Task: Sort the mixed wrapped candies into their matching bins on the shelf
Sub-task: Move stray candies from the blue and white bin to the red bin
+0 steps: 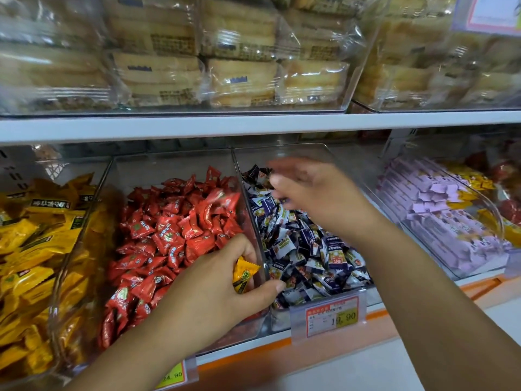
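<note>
Three clear bins stand side by side on the lower shelf: a yellow-candy bin point(84, 221) at left, a red-candy bin point(169, 170) in the middle, a dark blue-and-white candy bin point(335, 159) to its right. My left hand point(222, 289) hovers over the front of the red bin and grips a yellow wrapped candy point(243, 275) in curled fingers. My right hand point(307, 190), blurred by motion, reaches over the back of the blue-and-white bin with fingers bent downward; whether it pinches a candy I cannot tell.
A fourth bin point(462, 221) at right holds purple packets with yellow and red ones behind. Packaged pastries point(239, 57) fill clear boxes on the upper shelf point(253, 125). Price tags point(329, 317) hang on the shelf's front edge.
</note>
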